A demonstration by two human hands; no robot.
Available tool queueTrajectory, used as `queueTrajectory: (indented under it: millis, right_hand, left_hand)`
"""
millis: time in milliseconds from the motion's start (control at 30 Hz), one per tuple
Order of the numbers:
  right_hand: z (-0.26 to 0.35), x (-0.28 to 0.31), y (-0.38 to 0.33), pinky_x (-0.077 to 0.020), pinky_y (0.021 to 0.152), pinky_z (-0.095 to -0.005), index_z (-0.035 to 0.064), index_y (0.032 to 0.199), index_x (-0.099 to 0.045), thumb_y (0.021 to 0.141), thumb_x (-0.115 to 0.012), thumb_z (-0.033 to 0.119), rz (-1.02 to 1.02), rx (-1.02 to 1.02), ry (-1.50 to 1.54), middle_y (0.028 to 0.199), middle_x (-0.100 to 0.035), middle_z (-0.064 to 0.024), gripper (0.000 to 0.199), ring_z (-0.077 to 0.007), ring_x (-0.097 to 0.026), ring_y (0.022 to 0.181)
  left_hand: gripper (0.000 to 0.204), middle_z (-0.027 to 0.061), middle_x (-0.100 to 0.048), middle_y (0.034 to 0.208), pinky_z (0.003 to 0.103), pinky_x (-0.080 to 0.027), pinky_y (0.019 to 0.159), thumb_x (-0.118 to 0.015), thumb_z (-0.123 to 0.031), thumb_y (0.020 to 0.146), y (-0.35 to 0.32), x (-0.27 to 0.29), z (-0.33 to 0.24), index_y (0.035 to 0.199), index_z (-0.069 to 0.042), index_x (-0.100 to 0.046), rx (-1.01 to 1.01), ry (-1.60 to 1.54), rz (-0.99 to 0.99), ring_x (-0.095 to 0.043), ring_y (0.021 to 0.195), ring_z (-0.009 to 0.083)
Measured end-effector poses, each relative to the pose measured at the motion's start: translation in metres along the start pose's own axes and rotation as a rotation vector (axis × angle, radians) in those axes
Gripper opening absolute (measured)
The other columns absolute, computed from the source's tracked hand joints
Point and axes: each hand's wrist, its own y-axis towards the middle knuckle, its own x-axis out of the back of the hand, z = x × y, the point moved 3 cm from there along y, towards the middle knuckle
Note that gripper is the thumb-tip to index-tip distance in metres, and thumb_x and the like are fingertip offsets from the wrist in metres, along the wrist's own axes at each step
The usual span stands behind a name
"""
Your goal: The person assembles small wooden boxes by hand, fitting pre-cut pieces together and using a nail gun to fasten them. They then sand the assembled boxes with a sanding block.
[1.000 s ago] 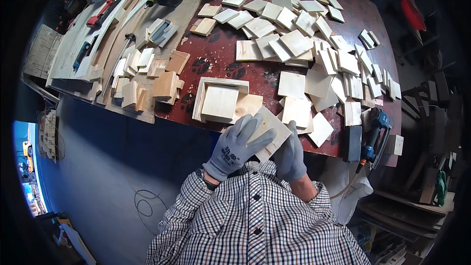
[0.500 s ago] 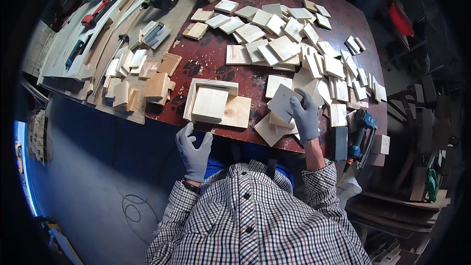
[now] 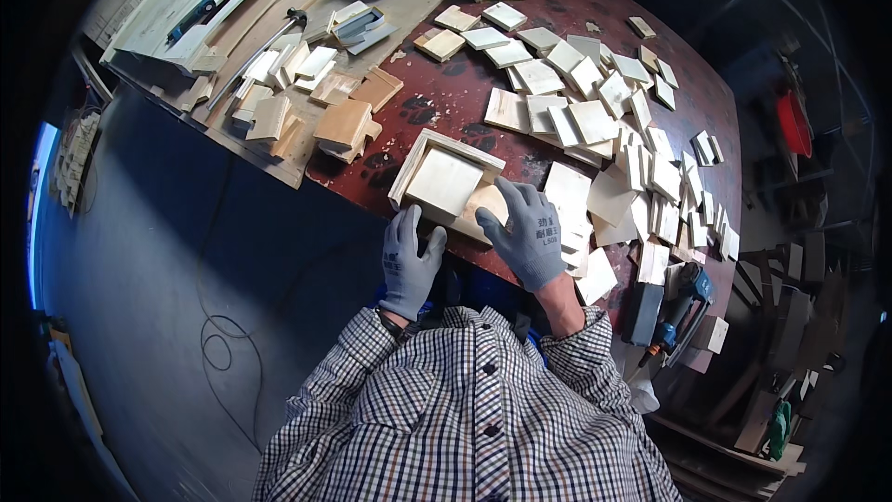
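In the head view, a shallow, open wooden box (image 3: 446, 175) made of pale thin boards sits at the near edge of the dark red workbench (image 3: 557, 0), just in front of the person's checked shirt (image 3: 465, 409). The left hand (image 3: 409, 256), in a grey work glove, lies at the box's near left corner with its fingers stretched up against the side wall; it is spread rather than closed, and whether the thumb grips anything I cannot tell. The right hand (image 3: 525, 228), gloved alike, rests flat and open on a loose square board (image 3: 488, 209) that lies just beside the box's near right side, pressing on it rather than clasping it. The box looks light and stiff, its walls thin enough to split or come apart at the corners if squeezed hard, so I judge the outer walls near two opposite corners the safest hold, with both palms. The bare wood should not slip against the gloves. Scattered small wooden squares (image 3: 595, 112) cover the bench to the right, a stack of boards (image 3: 346, 123) lies to the left, and a blue power tool (image 3: 683, 302) sits by the right edge.
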Motion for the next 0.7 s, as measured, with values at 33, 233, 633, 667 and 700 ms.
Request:
queueTrajectory:
  millis: [33,233,633,667,700]
  right_hand:
    - [0.005,-0.015,-0.002,-0.0498,0.089,-0.0476,0.0054,0.141,-0.058,0.090,-0.081,0.047,0.046,-0.013,-0.036,0.120,-0.068,-0.0153,0.070,-0.0345,-0.066,0.106]
    - [0.008,-0.051,-0.007,-0.0497,0.086,-0.0472,-0.0024,0.145,-0.051,0.084,-0.081,0.058,0.037,-0.014,-0.138,0.113,-0.068,-0.0161,0.091,-0.0321,-0.067,0.102]
    - [0.020,-0.068,0.001,-0.0494,0.072,-0.0487,-0.0090,0.145,-0.046,0.086,-0.078,0.053,0.034,-0.013,-0.274,0.099,-0.064,-0.0145,0.091,-0.0319,-0.066,0.089]
    - [0.017,-0.068,0.000,-0.0493,0.073,-0.0488,-0.0082,0.145,-0.046,0.086,-0.078,0.052,0.039,-0.009,-0.254,0.100,-0.064,-0.0145,0.090,-0.0322,-0.066,0.089]
    - [0.015,-0.068,0.000,-0.0493,0.073,-0.0489,-0.0075,0.145,-0.045,0.086,-0.078,0.052,0.044,-0.004,-0.234,0.101,-0.063,-0.0146,0.090,-0.0324,-0.065,0.090]
  left_hand:
    - [0.054,0.0184,-0.063,0.131,0.042,-0.056,0.096,-0.080,-0.018,0.095,0.002,0.004,-0.005,0.141,0.000,-0.057,-0.031,0.028,0.000,-0.062,0.118,0.0345]
    - [0.100,0.0235,-0.048,0.153,0.050,-0.039,0.120,-0.092,-0.016,0.081,0.035,0.033,0.009,0.161,-0.001,-0.034,0.063,-0.003,-0.048,-0.046,0.141,0.0384]
    - [0.094,0.0210,-0.064,0.142,0.043,-0.054,0.109,-0.094,-0.038,0.079,0.078,0.005,0.055,0.153,0.000,-0.049,0.007,-0.157,0.343,-0.064,0.131,0.0350]
    - [0.094,0.0214,-0.065,0.141,0.043,-0.055,0.107,-0.094,-0.042,0.079,0.078,0.002,0.059,0.151,0.001,-0.051,-0.035,-0.101,0.328,-0.065,0.129,0.0363]
    - [0.093,0.0199,-0.067,0.137,0.044,-0.056,0.105,-0.092,-0.048,0.079,0.077,0.001,0.061,0.149,0.001,-0.053,-0.102,-0.099,0.269,-0.067,0.125,0.0361]
